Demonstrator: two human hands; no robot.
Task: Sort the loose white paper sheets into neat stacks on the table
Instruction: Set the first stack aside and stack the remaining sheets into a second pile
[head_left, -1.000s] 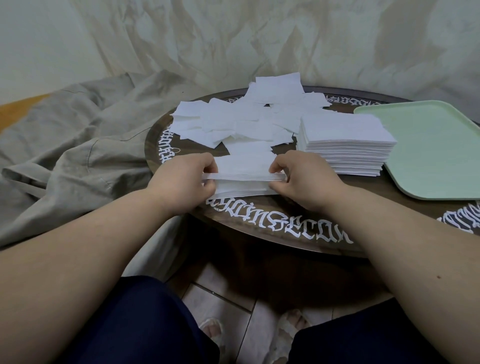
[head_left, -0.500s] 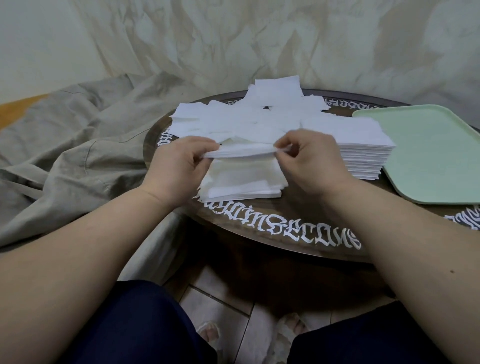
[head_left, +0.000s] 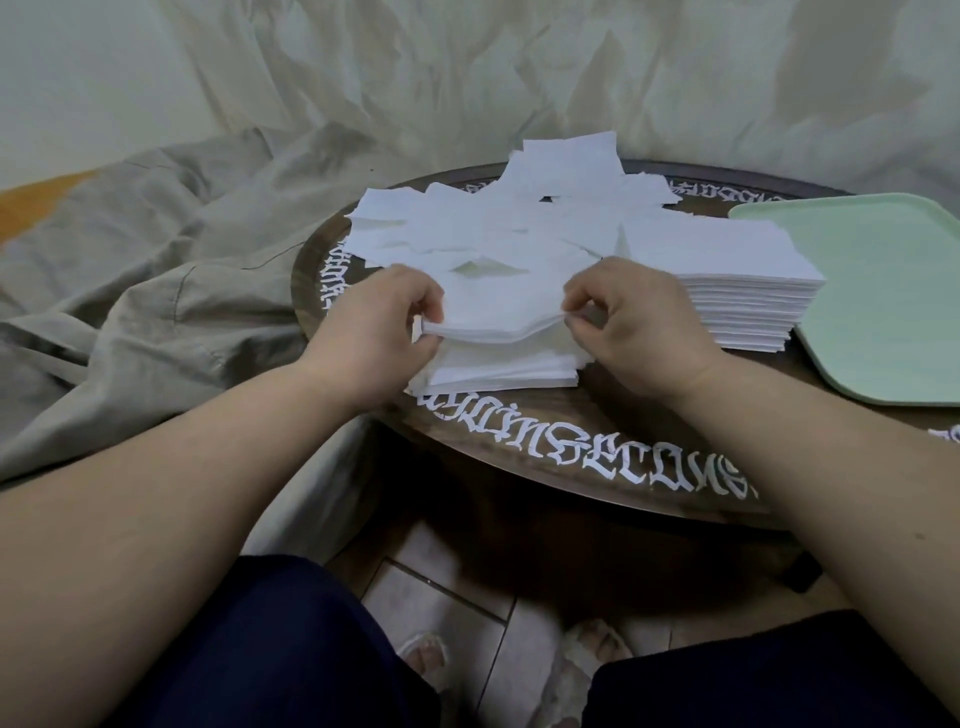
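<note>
Where the left hand (head_left: 375, 332) meets the paper, its thumb and curled fingers pinch the left edge of a thin bundle of sheets (head_left: 498, 306). The right hand (head_left: 636, 332) pinches the bundle's right edge in the same manner, fingers curled in. The bundle is held just above a low stack (head_left: 498, 374) lying at the near edge of the table (head_left: 597, 441); its middle sags slightly between the two grips. How many sheets the bundle contains cannot be made out, though it appears to be several.

Behind the hands, a loose heap of white sheets (head_left: 493, 223) spreads unevenly across the table's far and left portions, overlapping at varied angles. To the right of the heap stands a tall, squared stack (head_left: 737, 296), its edges aligned. Just beside that stack, at the table's right, lies a pale green tray (head_left: 883, 291).

The table is round and dark, with white ornate lettering around its rim. A grey-beige cloth (head_left: 156, 270) lies crumpled to the left and hangs behind the table.
</note>
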